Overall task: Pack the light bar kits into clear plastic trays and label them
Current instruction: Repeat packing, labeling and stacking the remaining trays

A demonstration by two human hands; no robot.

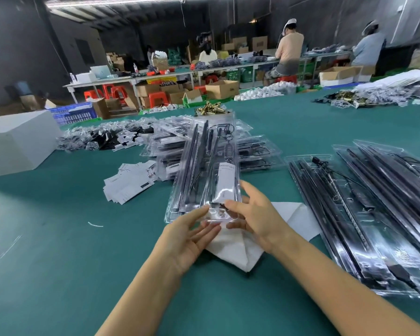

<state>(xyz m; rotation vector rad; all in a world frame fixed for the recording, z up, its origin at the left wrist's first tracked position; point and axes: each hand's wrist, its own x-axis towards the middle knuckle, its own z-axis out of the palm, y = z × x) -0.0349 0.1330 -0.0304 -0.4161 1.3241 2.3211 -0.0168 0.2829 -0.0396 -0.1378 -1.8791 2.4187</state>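
Both hands hold clear tray containing black bars.

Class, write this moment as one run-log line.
left hand: holds tray end | right hand: grips clear tray | contents: light bars, label | white cloth beneath

The long clear plastic trays of black light bars at the tabletop's right side run out past the picture's right edge, so their far ends cannot be seen. Print on the loose white paper labels and on the white label inside the held clear plastic tray is too small to read. The crumpled white cloth lies partly hidden beneath both hands, and the white foam block is cut off at the left edge.
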